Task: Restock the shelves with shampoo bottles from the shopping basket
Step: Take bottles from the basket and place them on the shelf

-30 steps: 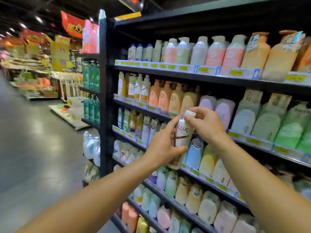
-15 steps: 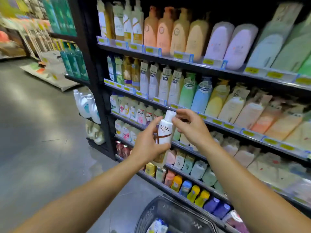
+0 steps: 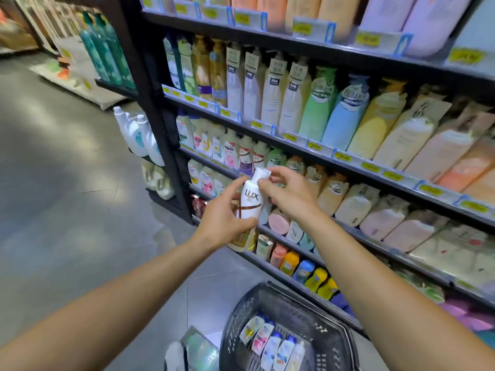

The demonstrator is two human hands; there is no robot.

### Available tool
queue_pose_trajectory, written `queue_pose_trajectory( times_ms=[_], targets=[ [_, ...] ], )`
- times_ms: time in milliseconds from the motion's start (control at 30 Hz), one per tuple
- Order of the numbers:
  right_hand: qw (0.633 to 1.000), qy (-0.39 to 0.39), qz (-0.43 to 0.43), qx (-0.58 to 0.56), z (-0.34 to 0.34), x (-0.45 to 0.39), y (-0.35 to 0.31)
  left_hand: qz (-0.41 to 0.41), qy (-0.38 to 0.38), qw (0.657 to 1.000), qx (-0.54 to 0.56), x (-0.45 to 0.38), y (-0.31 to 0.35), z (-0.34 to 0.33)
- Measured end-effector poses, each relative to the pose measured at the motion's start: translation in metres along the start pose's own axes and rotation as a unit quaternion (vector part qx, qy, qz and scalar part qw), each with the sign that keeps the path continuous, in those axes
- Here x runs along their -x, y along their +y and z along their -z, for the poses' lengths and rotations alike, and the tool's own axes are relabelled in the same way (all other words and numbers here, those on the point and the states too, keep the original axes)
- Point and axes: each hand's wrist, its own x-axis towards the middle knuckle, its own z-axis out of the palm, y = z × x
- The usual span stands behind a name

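Observation:
I hold a white LUX shampoo bottle (image 3: 250,202) upright in front of the black shelves (image 3: 316,153). My left hand (image 3: 227,219) grips the bottle's body from the left. My right hand (image 3: 288,192) pinches its white cap from the right. Just behind the bottle, a row of similar LUX bottles (image 3: 245,153) stands on the third shelf. The black shopping basket (image 3: 332,330) sits on the floor below my arms. Several small shampoo bottles (image 3: 270,341) lie side by side in it.
Every shelf level is packed with bottles and refill pouches behind yellow price tags. White detergent jugs (image 3: 136,132) stand on the end rack to the left. A shiny packet (image 3: 199,349) lies left of the basket. Grey aisle floor (image 3: 67,196) stretches away left.
My view has tilted down, bringing lower shelves and the basket into sight. Both hands have lowered the LUX bottle from the upper shelves to the row of LUX bottles.

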Motion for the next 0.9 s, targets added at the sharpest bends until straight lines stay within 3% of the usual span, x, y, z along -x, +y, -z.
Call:
queue_pose_trajectory(
  times_ms=[300,567,833,900],
  targets=[
    [0.996,0.061,-0.053,-0.03,-0.099,-0.1,-0.029,-0.035,-0.038,0.999,-0.001,-0.091,-0.066,0.091],
    [0.988,0.153,-0.025,-0.004,-0.154,-0.188,-0.09,-0.064,-0.157,0.985,0.035,-0.177,-0.126,0.184],
    [0.982,0.182,0.01,-0.047,-0.171,-0.228,-0.125,-0.079,-0.116,0.984,0.108,-0.241,-0.125,0.213],
    [0.985,0.168,0.036,-0.001,-0.177,-0.229,-0.125,-0.09,-0.111,0.98,0.135,-0.254,-0.122,0.216]
  ],
)
